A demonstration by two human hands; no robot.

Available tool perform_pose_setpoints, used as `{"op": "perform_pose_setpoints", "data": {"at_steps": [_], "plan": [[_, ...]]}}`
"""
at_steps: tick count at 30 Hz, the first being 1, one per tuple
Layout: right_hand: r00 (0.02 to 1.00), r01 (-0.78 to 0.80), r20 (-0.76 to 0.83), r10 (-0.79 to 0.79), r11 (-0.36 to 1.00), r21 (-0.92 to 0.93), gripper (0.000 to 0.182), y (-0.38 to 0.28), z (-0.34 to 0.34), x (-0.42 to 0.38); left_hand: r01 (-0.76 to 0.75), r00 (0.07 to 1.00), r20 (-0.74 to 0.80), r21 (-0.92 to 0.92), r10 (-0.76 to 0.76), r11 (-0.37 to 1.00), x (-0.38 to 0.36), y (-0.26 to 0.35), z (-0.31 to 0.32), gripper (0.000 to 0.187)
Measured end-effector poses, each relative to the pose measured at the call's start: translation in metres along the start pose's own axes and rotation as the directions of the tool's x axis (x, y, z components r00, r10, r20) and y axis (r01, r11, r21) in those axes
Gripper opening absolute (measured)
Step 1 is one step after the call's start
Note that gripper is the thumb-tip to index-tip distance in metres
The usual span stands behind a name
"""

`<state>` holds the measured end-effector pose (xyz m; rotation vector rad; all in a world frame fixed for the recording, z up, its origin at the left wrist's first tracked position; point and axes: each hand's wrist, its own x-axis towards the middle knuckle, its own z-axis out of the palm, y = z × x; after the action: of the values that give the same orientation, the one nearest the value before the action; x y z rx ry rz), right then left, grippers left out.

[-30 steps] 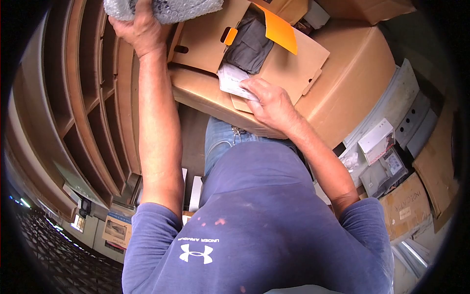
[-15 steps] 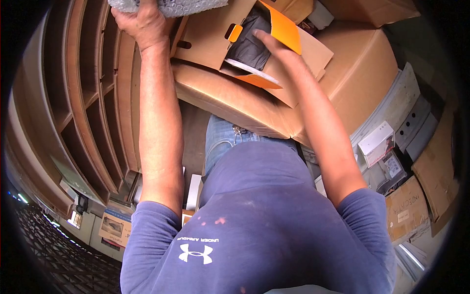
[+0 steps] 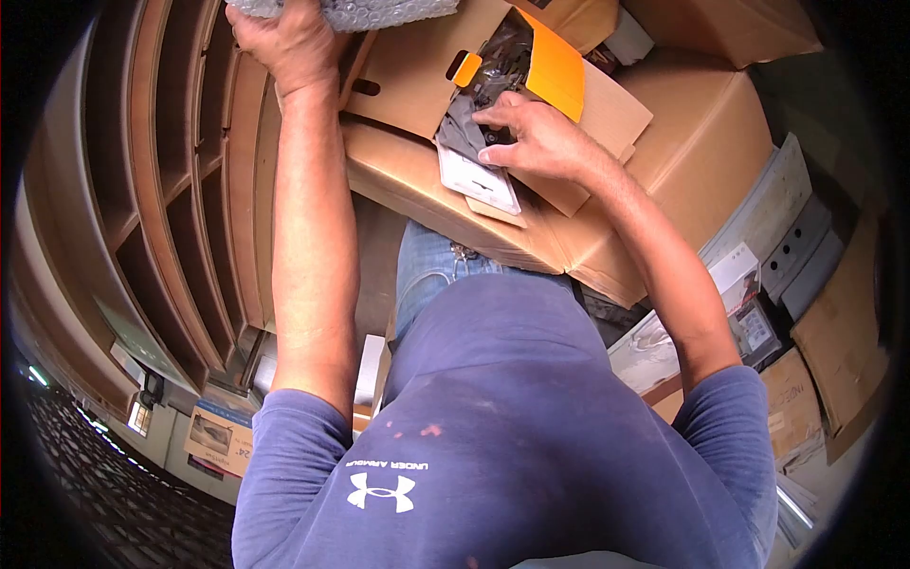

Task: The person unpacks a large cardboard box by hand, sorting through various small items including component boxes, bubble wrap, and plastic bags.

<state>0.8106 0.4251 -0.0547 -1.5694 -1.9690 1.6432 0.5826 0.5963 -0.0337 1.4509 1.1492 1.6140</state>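
Note:
My left hand (image 3: 289,43) is raised at the top of the view and grips a bundle of bubble wrap (image 3: 379,11). My right hand (image 3: 531,137) rests at the mouth of a small open cardboard box (image 3: 408,76) with orange inner flaps (image 3: 555,71). Its fingers pinch a dark grey bagged item (image 3: 464,123) that sticks out of the box. A white leaflet (image 3: 479,180) lies under the hand, half out of the box. The small box sits on a large brown carton (image 3: 682,152).
Wooden shelving with open compartments (image 3: 180,190) runs down the left side. To the right lie metal rails (image 3: 796,228), a white product box (image 3: 735,270) and flattened cardboard (image 3: 839,351). More cartons (image 3: 720,24) stand behind the big one.
My right hand drew back from deep in the small box to its opening, pulling the dark bagged item and white leaflet outward. My left hand stays up holding the bubble wrap.

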Motion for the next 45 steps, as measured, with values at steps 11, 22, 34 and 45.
{"op": "perform_pose_setpoints", "data": {"at_steps": [11,22,34,45], "plan": [[0.974,-0.122,-0.201,0.108,0.991,-0.059,0.037,-0.013,0.026,-0.008,0.073,0.996,-0.049,-0.050,-0.076,0.996,-0.003,0.000,0.000,0.062],[0.944,-0.232,-0.267,0.192,0.964,-0.127,0.039,-0.027,0.014,-0.005,0.097,0.991,-0.093,-0.023,-0.098,0.995,-0.007,-0.002,-0.003,0.056],[0.821,-0.468,-0.247,0.515,0.854,0.227,0.060,0.017,0.021,0.011,0.134,0.983,-0.116,-0.065,-0.141,0.989,-0.010,-0.006,-0.004,0.052],[0.654,-0.756,-0.010,0.756,0.654,0.031,0.122,-0.020,0.001,0.001,0.171,0.981,-0.079,-0.092,-0.179,0.981,-0.007,0.002,-0.001,0.052]]}}
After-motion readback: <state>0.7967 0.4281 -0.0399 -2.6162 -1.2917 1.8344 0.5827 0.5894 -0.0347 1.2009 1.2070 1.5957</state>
